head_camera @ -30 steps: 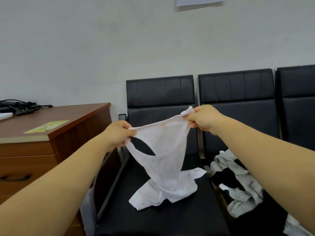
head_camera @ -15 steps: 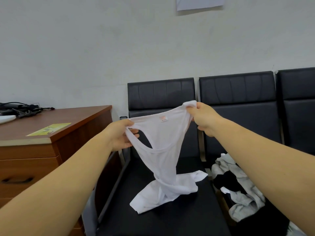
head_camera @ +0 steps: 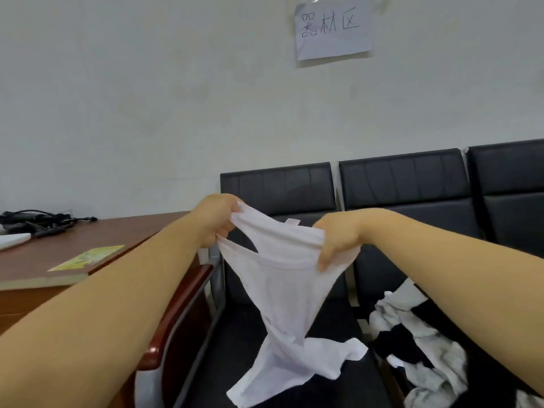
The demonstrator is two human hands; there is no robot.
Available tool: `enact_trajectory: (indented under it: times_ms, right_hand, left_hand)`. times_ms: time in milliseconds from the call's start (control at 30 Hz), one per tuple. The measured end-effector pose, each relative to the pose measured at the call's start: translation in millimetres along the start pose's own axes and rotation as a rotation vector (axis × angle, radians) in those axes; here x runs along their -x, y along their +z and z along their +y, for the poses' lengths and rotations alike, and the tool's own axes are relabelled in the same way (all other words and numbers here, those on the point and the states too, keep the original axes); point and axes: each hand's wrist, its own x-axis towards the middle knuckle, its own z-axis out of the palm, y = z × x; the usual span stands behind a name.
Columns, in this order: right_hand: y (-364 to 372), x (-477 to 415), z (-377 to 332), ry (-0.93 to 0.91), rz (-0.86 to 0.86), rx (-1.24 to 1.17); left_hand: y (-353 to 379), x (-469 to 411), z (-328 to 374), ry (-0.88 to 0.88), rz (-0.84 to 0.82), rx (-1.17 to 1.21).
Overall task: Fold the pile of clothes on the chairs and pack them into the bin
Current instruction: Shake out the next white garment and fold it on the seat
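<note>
Lining the pale wall [head_camera: 147, 113], black chairs [head_camera: 403, 181].

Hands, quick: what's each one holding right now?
Left hand: closed, gripping the thin white fabric shirt near its neckline.
Right hand: closed, gripping the same shirt.

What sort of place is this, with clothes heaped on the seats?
Probably an office or waiting corner, not a home: linked black chairs, a wooden desk carrying cables, and a handwritten paper sign on the wall reading 器材区, equipment area.

Clothes pile [head_camera: 441, 369] partly hidden behind right forearm [head_camera: 456, 275], cut off by bottom edge.
</note>
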Motion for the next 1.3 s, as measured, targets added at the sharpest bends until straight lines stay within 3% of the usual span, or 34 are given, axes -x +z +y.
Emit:
enact_trajectory:
  times_ms: [33, 100, 233, 367, 467, 567, 733, 800, 933, 1033, 1167, 1300]
  right_hand:
    - [-1, -2, -1, 0.019, 0.091, 0.162]
    - [-5, -5, 2, 0.022, 0.216, 0.145]
    - [-11, -2, 13, -0.03, 0.258, -0.284]
    - [-16, -3, 8, -0.107, 0.179, -0.541]
    - [-22, -3, 2, -0.139, 0.211, -0.701]
    - [-30, 1, 3, -0.137, 0.297, -0.881]
    - [-41, 15, 3, -0.153, 0.117, -0.742]
    - [-44, 19, 2, -0.112, 0.085, -0.6]
    - [-43, 17, -7, 0.079, 0.223, 0.162]
    - [-43, 11, -9, 0.124, 0.291, 0.195]
    - [-49, 8, 8, 0.093, 0.285, -0.184]
    - [-43, 12, 16, -0.05, 0.312, -0.589]
  left_hand:
    - [-2, 2, 1, 0.038, -0.041, -0.136]
    - [-3, 6, 0, 0.107, -0.139, -0.341]
    - [0, 14, -5, 0.101, -0.355, -0.481]
    - [16, 10, -18, 0.295, -0.342, -0.88]
    - [19, 6, -23, 0.271, -0.355, -0.709]
    - [14, 6, -13, 0.144, -0.32, -0.341]
    - [10, 11, 7, 0.039, -0.279, 0.172]
    - [14, 14, 13, 0.01, -0.217, 0.331]
    - [29, 16, 19, -0.022, -0.127, 0.446]
    - [39, 14, 20, 0.021, -0.122, 0.431]
    - [31, 17, 19, 0.19, -0.264, 0.218]
    - [15, 10, 5, 0.3, -0.351, -0.683]
